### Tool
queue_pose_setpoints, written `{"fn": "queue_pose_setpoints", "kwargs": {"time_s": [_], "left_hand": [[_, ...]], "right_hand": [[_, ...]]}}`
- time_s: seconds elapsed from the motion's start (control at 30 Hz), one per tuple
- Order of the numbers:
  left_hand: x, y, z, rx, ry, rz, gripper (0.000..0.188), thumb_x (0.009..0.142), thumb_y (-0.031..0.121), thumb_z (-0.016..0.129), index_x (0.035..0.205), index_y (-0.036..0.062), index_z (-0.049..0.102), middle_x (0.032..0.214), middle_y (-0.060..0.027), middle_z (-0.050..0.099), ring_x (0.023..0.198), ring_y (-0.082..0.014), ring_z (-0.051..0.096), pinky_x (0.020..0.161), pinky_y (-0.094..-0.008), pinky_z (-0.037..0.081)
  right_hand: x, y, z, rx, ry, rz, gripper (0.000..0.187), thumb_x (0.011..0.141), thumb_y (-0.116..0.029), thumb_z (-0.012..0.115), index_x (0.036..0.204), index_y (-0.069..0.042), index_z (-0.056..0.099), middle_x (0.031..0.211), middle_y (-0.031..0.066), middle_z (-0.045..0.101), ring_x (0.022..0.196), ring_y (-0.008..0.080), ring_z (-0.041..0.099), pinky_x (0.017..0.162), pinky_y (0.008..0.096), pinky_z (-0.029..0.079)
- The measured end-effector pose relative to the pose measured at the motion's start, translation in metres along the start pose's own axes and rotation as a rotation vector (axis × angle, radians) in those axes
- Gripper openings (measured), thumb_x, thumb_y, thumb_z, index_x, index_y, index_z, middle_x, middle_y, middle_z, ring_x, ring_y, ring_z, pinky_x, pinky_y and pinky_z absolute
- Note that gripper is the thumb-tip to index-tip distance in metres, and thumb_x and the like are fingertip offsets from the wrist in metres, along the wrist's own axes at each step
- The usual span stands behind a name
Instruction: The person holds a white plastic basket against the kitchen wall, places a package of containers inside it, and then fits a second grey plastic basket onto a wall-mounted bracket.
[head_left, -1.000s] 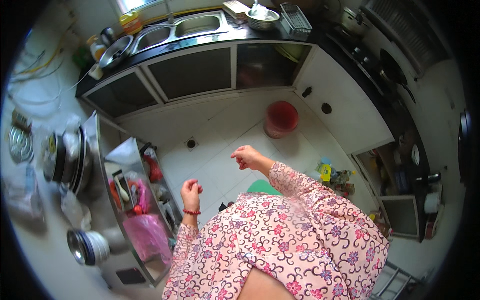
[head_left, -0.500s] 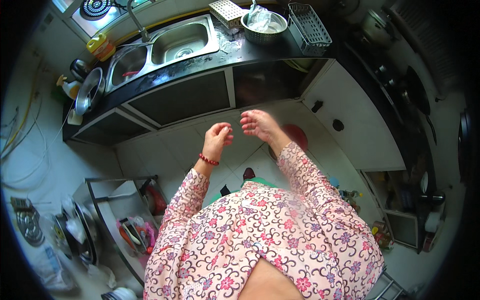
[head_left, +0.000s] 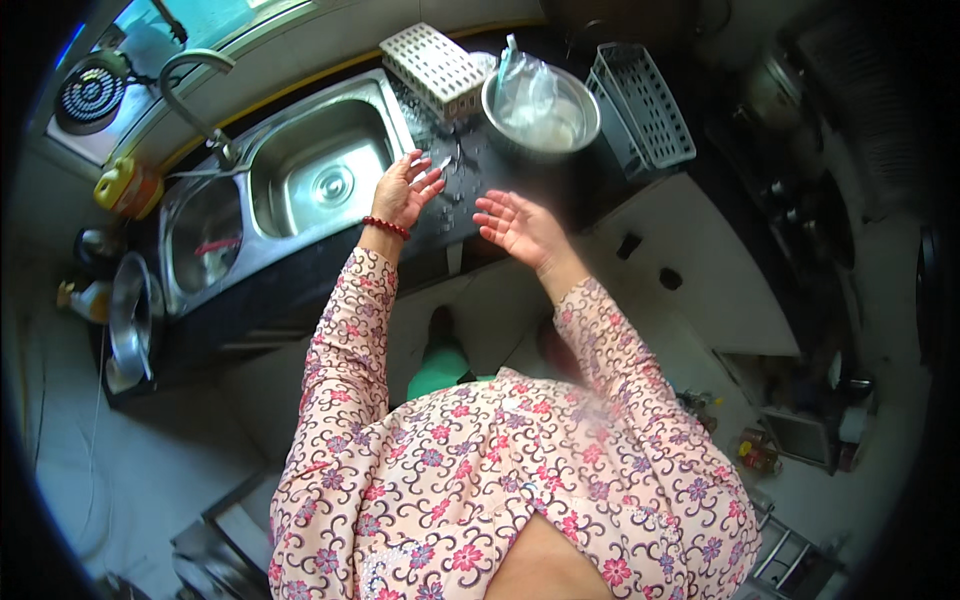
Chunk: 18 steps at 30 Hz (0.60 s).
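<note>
My left hand [head_left: 402, 193], with a red bead bracelet [head_left: 386, 228] at its wrist, is raised by the right rim of the steel double sink [head_left: 335, 160]. Its fingers are apart and nothing is in them. Palm turned inward, my right hand [head_left: 522, 230] hovers before the counter front with fingers spread and bare. Beyond it a metal bowl [head_left: 545, 145] stands on the dark wet counter [head_left: 450, 215], a clear plastic bag [head_left: 525, 90] inside. Left of the bowl lies a white perforated basket [head_left: 432, 65]; to its right is a grey slotted basket [head_left: 650, 115].
A curved faucet [head_left: 195, 60] rises behind the sink. At the left stand a yellow jug [head_left: 128, 188] and a tilted steel basin [head_left: 133, 310]. A stove with a pot [head_left: 775, 90] lines the right side. Bottles [head_left: 757, 450] stand on the floor at the lower right.
The counter and sink appear nearer, as I have moved toward them. Both hands have drawn farther apart, and their fingers have opened out. The left hand now reaches the sink's edge.
</note>
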<state>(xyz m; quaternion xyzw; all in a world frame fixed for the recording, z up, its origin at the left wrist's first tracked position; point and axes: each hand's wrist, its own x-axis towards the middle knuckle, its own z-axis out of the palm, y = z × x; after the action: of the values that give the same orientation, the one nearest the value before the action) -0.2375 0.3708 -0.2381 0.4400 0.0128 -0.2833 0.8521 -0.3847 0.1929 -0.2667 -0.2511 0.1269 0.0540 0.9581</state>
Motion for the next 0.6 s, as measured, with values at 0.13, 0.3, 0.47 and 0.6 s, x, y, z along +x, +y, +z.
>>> {"fn": "queue_pose_setpoints", "kwargs": {"time_s": [0.13,0.3,0.47,0.6], "left_hand": [[0.031,0.019,0.006,-0.086,0.048,0.034,0.037,0.097,0.030,0.045,0.120,0.0022,0.043,0.124,-0.0180,0.041,0.115,-0.0361,0.043,0.093,-0.0495,0.043],[0.046,0.044,0.014,-0.005,0.224,0.027,0.058,0.098,0.036,0.039,0.140,0.0039,0.016,0.137,-0.0266,0.031,0.125,-0.0380,0.037,0.102,-0.0536,0.034],[0.034,0.037,0.029,0.001,0.228,-0.034,0.048,0.098,0.043,0.031,0.132,0.0089,0.035,0.124,-0.0171,0.050,0.118,-0.0329,0.045,0.096,-0.0595,0.032],[0.050,0.031,0.019,-0.266,0.305,0.041,0.049,0.099,0.042,0.027,0.128,0.0053,0.042,0.121,-0.0157,0.055,0.106,-0.0308,0.057,0.092,-0.0531,0.043]], "right_hand": [[0.015,0.000,0.000,0.102,-0.025,-0.006,0.039,0.092,-0.024,0.053,0.120,0.001,0.042,0.121,0.0192,0.048,0.104,0.0375,0.053,0.086,0.0486,0.047],[0.025,0.008,0.025,0.151,-0.038,0.007,0.048,0.092,-0.028,0.052,0.126,0.000,0.034,0.126,0.0201,0.043,0.105,0.0382,0.051,0.087,0.0499,0.046],[0.024,0.013,0.027,0.128,-0.053,0.043,0.051,0.092,-0.033,0.052,0.127,-0.001,0.034,0.124,0.0220,0.044,0.103,0.0373,0.052,0.087,0.0496,0.046],[0.018,0.032,0.026,0.085,-0.044,0.090,0.050,0.092,-0.036,0.051,0.124,-0.002,0.038,0.119,0.0219,0.050,0.101,0.0352,0.054,0.084,0.0482,0.046]]}}
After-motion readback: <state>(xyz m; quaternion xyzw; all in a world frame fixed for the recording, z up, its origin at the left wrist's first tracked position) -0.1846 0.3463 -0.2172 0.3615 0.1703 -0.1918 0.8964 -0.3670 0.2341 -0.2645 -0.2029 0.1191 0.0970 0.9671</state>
